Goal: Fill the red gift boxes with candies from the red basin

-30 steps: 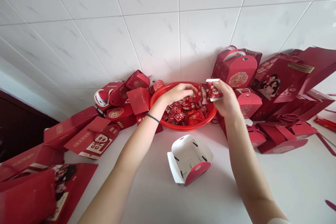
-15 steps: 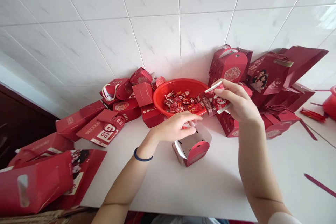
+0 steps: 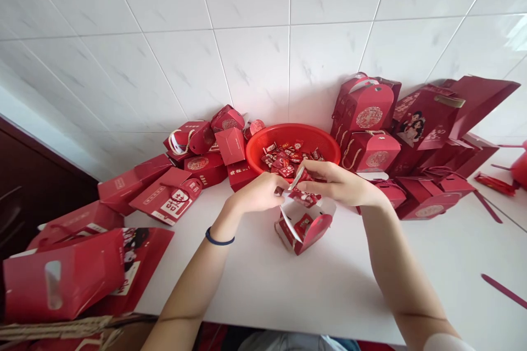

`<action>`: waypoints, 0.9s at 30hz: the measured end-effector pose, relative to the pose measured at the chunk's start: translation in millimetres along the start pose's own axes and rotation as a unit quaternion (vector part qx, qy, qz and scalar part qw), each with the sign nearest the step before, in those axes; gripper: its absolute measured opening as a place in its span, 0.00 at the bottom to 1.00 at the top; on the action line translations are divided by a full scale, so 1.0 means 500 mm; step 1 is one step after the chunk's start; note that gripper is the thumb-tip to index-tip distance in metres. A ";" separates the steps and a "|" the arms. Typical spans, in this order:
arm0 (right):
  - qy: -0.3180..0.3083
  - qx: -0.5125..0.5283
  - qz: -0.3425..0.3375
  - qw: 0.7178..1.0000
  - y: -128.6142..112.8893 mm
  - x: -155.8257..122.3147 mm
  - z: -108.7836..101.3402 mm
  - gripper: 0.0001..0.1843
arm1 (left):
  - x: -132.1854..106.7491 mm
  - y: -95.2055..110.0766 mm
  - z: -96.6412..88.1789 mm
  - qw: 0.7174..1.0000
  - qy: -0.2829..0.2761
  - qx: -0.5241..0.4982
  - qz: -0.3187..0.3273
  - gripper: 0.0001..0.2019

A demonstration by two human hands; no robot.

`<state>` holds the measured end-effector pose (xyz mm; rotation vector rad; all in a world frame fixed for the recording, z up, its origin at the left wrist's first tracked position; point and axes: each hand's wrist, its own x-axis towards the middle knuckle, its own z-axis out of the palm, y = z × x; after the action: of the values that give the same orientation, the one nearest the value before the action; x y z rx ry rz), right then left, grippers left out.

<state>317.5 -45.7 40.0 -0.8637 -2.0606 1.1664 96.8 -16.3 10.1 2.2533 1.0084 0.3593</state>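
A small red gift box (image 3: 313, 232) stands on the white table with its top open and its pale inside showing. My left hand (image 3: 261, 193), a dark band round its wrist, has its fingers curled at the box's raised left flap and seems to pinch it. Over the opening, my right hand (image 3: 340, 182) holds red wrapped candies (image 3: 303, 176) between thumb and fingers. Some red-wrapped pieces (image 3: 303, 224) lie inside the box, and others are just below the right fingers. Right behind the hands sits a red plastic basket (image 3: 296, 130) with many wrapped candies in it.
Red gift boxes (image 3: 206, 169) are piled left of the basket, and more boxes (image 3: 370, 104) with large red bags (image 3: 432, 115) stand on the right. A red bag (image 3: 82, 269) lies at the front left. A dark red strip (image 3: 504, 290) rests on the white table (image 3: 255, 285). Behind is a tiled wall.
My right hand has come down and left with the candies, from beside the basket to over the box. Wrapped pieces now show inside it. My left hand's fingers have curled in at the flap.
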 end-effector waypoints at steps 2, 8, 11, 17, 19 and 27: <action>-0.006 -0.014 0.010 1.000 0.007 0.005 0.003 0.13 | 0.009 -0.007 0.000 1.000 0.010 0.004 -0.001 0.11; 0.054 -0.073 0.053 0.994 0.021 0.016 0.007 0.09 | 0.015 -0.013 -0.008 1.000 0.006 -0.020 0.006 0.10; 0.059 -0.083 0.069 0.992 0.032 0.022 0.015 0.06 | 0.010 -0.012 -0.014 1.000 -0.016 -0.024 0.009 0.09; 0.076 -0.107 0.068 0.989 0.053 0.026 0.014 0.13 | 0.005 -0.016 -0.021 0.999 -0.040 0.003 0.009 0.19; 0.108 -0.108 0.051 0.987 0.054 0.020 0.002 0.10 | 0.005 -0.020 -0.021 0.999 -0.040 0.006 0.009 0.21; 0.104 -0.178 0.033 0.978 0.053 -0.066 -0.003 0.18 | -0.002 -0.027 -0.029 0.999 -0.054 -0.008 0.001 0.27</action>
<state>345.0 -60.2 11.0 -1.1774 -2.1082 0.7107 81.5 -3.8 12.1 2.2344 0.9443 0.2435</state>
